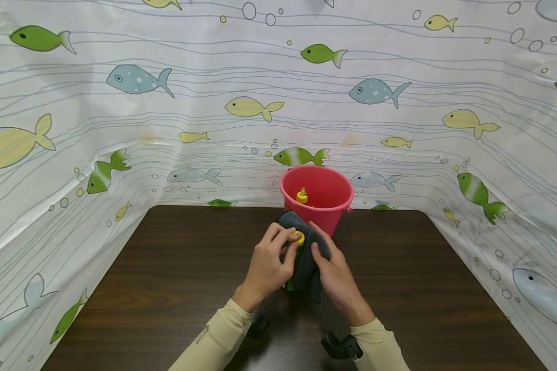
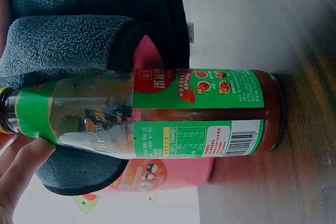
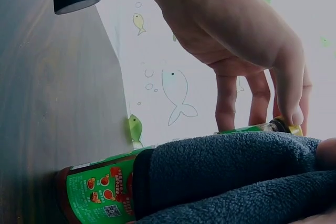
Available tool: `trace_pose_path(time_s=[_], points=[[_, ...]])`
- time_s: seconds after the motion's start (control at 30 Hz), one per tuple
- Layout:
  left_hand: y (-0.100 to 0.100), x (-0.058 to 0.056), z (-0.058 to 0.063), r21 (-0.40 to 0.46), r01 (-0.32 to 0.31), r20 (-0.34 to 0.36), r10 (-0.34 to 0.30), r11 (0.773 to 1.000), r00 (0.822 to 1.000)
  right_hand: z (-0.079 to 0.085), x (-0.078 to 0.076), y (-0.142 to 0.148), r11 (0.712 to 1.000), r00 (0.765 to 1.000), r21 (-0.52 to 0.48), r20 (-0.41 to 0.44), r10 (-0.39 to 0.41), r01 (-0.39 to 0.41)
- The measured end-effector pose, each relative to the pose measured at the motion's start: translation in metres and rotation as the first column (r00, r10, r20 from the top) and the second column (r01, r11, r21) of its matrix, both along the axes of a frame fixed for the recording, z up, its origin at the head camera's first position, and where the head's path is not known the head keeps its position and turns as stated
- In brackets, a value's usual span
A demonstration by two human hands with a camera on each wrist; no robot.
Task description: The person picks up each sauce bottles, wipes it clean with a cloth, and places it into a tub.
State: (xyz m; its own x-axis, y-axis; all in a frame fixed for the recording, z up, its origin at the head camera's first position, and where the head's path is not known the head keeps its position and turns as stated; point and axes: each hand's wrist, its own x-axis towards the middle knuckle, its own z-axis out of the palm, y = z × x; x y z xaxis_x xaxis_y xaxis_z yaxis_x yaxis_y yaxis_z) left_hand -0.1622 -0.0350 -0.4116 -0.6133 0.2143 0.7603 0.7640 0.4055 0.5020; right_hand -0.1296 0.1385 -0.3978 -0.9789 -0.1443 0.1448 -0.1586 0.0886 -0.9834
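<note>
A glass ketchup bottle [image 2: 199, 114] with a green label and dark red sauce low inside stands upright on the table. Its yellow cap [image 1: 299, 238] is pinched between the thumb and fingers of my left hand [image 1: 269, 263]. My right hand [image 1: 338, 273] grips a folded dark grey cloth [image 1: 305, 270], which lies along the bottle's far and right side. In the right wrist view the cloth [image 3: 231, 171] covers much of the bottle, leaving the lower label and the neck showing.
Just behind the cloth a pink bucket [image 1: 326, 218] stands at the table's back edge. A yellow nozzle top [image 1: 301, 196] shows inside it. White fish-printed sheeting [image 1: 260, 139] walls in the back and sides of the dark wooden table [image 1: 176, 273].
</note>
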Motion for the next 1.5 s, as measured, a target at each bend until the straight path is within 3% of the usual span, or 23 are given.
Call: trace_pose_path(time_s=[0.23,0.5,0.67,0.93,1.33,1.5], points=[[0.0,-0.001,-0.001,0.005,0.005,-0.004,-0.005,1.0,1.0,-0.002,0.0,0.005,0.999,1.0,-0.046,0.018,0.015,-0.015],[0.0,0.0,-0.002,0.004,-0.01,-0.007,0.01,1.0,1.0,-0.004,0.002,0.02,0.986,0.995,-0.165,0.086,0.041,-0.026],[0.0,0.002,-0.001,0.015,-0.004,0.001,0.004,1.0,1.0,-0.003,0.004,0.035,0.983,0.991,-0.184,0.135,0.025,0.0],[-0.001,0.001,-0.001,0.041,0.034,0.028,-0.035,0.999,0.999,-0.003,0.011,0.07,0.988,0.981,-0.137,0.188,-0.039,0.065],[-0.001,0.001,-0.002,0.012,0.029,0.027,-0.029,1.0,0.999,-0.005,0.027,0.157,0.982,0.978,-0.06,0.119,-0.169,0.177],[0.0,0.001,-0.002,0.015,0.041,0.028,-0.042,0.999,0.999,-0.006,0.035,0.203,0.948,0.941,0.122,0.135,-0.31,0.295]])
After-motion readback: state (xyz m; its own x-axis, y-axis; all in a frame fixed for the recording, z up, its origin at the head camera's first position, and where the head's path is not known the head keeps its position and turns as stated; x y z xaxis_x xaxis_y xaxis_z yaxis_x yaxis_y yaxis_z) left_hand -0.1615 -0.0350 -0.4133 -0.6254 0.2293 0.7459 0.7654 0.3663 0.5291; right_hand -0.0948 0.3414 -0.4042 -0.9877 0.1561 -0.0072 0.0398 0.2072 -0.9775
